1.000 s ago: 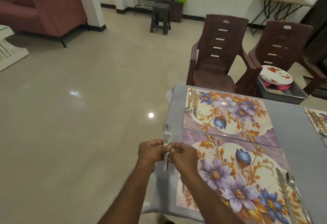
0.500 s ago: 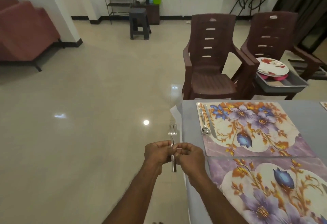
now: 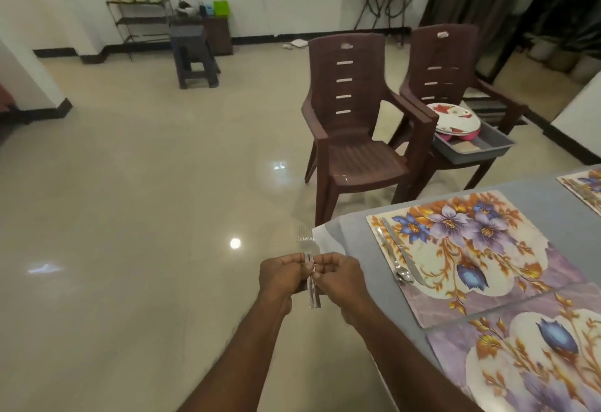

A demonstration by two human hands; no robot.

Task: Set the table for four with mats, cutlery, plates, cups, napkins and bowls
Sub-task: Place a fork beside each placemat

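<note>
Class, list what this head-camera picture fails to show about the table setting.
1. Forks: the count is unclear; the left hand and right hand cover the handles.
2. Near placemat: cut off by the bottom and right edges.
3. Grey tray contents: hidden under the floral plates.

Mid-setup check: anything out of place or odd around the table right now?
Nothing is spilled or broken. Two oddities: the plates sit in a grey tray on a chair, not on the table, and the far mat has its knife and spoon lying slightly askew. Both hands pinch forks off the table's edge.
</note>
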